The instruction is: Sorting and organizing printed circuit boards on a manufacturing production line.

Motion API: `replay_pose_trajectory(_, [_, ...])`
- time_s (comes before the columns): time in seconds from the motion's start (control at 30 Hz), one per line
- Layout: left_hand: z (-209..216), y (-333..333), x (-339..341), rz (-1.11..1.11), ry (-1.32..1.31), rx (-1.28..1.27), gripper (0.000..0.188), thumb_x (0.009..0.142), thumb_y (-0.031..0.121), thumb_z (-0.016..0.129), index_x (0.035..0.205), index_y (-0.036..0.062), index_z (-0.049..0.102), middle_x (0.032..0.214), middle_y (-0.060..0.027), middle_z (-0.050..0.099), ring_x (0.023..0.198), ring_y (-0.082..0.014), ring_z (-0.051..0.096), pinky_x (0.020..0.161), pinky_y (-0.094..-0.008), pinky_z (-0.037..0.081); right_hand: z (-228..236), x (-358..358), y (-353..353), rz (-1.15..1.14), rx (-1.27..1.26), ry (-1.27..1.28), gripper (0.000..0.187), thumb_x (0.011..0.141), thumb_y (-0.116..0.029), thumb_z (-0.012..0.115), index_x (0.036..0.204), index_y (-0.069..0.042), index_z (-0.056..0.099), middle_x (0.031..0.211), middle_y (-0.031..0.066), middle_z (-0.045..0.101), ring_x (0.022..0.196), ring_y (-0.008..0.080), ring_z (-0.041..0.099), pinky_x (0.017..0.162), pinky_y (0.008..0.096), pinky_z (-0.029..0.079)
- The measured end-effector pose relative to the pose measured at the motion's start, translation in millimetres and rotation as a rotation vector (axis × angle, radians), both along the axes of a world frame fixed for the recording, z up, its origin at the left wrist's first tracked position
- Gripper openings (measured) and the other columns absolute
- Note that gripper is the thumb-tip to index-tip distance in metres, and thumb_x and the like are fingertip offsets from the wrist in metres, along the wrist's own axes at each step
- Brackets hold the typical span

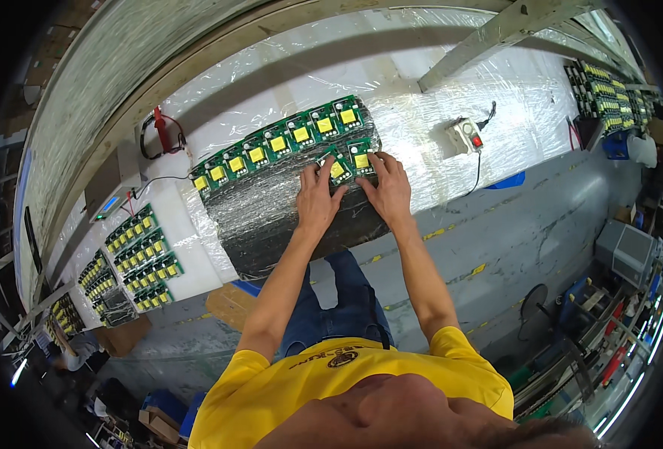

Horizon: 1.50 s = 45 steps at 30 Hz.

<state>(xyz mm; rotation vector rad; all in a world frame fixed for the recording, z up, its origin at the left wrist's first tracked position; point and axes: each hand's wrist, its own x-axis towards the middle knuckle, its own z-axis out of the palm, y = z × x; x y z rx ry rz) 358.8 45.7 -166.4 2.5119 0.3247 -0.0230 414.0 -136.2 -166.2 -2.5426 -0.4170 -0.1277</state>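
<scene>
A dark foil-wrapped block (pixel 271 217) lies on the plastic-covered bench (pixel 436 97). Along its far edge runs a row of several green circuit boards with yellow parts (pixel 279 142). Two more green boards sit just in front of that row: my left hand (pixel 318 200) has its fingertips on one board (pixel 336 170), and my right hand (pixel 386 187) presses its fingers on the other board (pixel 361 160). Both hands lie flat on the block, side by side, with fingers spread.
Panels of green boards (pixel 143 258) lie on a white sheet at the left. A red clip with cables (pixel 163 131) and a meter (pixel 109 203) stand at the back left. A small switch box (pixel 466 135) sits right of the block. More boards (pixel 608 97) at far right.
</scene>
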Motion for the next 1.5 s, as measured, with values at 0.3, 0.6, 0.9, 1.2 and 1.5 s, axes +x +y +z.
replay_pose_trajectory(0.3, [-11.2, -9.7, 17.6, -0.026, -0.083, 0.004, 0.056, 0.092, 0.019, 0.080, 0.147, 0.0210, 0.066, 0.133, -0.0108, 0.057, 0.117, -0.0336, 0.064, 0.087, -0.0443, 0.060, -18.9, 16.3, -8.2, -0.001, 0.062, 0.050, 0.053, 0.090, -0.010, 0.080, 0.141, -0.008, 0.067, 0.130, 0.0130, 0.070, 0.113, 0.0342, 0.068, 0.099, 0.0425, 0.055])
replay_pose_trajectory(0.6, [-9.6, -16.6, 24.2, 0.021, -0.089, 0.012, 0.055, 0.093, 0.018, 0.079, 0.146, 0.0190, 0.066, 0.136, -0.0118, 0.056, 0.118, -0.0342, 0.064, 0.086, -0.0445, 0.061, -19.8, 23.7, -3.4, 0.033, 0.082, 0.011, 0.054, 0.089, -0.006, 0.079, 0.141, -0.008, 0.066, 0.125, 0.0130, 0.069, 0.110, 0.0344, 0.067, 0.097, 0.0427, 0.055])
replay_pose_trajectory(0.9, [-24.4, -9.1, 13.8, 0.002, -0.138, 0.035, 0.063, 0.093, 0.018, 0.077, 0.154, 0.0204, 0.060, 0.146, -0.0146, 0.053, 0.122, -0.0367, 0.063, 0.088, -0.0462, 0.061, -25.5, 21.6, 2.1, 0.045, -0.014, 0.108, 0.056, 0.092, -0.008, 0.077, 0.146, -0.006, 0.063, 0.132, 0.0156, 0.070, 0.119, 0.0364, 0.067, 0.103, 0.0434, 0.054])
replay_pose_trajectory(1.2, [15.9, 52.8, -95.7, 0.306, -0.217, -0.174, 0.045, 0.094, 0.009, 0.074, 0.138, 0.0150, 0.069, 0.121, -0.0070, 0.067, 0.088, -0.0251, 0.069, 0.072, -0.0361, 0.057, 15.7, -54.5, 82.1, 0.076, 0.213, 0.132, 0.038, 0.098, -0.006, 0.076, 0.135, -0.007, 0.070, 0.119, 0.0095, 0.073, 0.091, 0.0261, 0.071, 0.082, 0.0351, 0.058])
replay_pose_trajectory(1.5, [0.2, 305.1, -295.2, 0.880, -0.088, -0.066, 0.029, 0.102, 0.013, 0.071, 0.130, 0.0063, 0.074, 0.099, -0.0063, 0.073, 0.075, -0.0173, 0.065, 0.066, -0.0309, 0.053, 6.9, -186.3, 316.3, 0.725, 0.183, 0.272, 0.030, 0.099, -0.018, 0.075, 0.128, -0.015, 0.074, 0.116, 0.0008, 0.072, 0.091, 0.0290, 0.074, 0.077, 0.0400, 0.060])
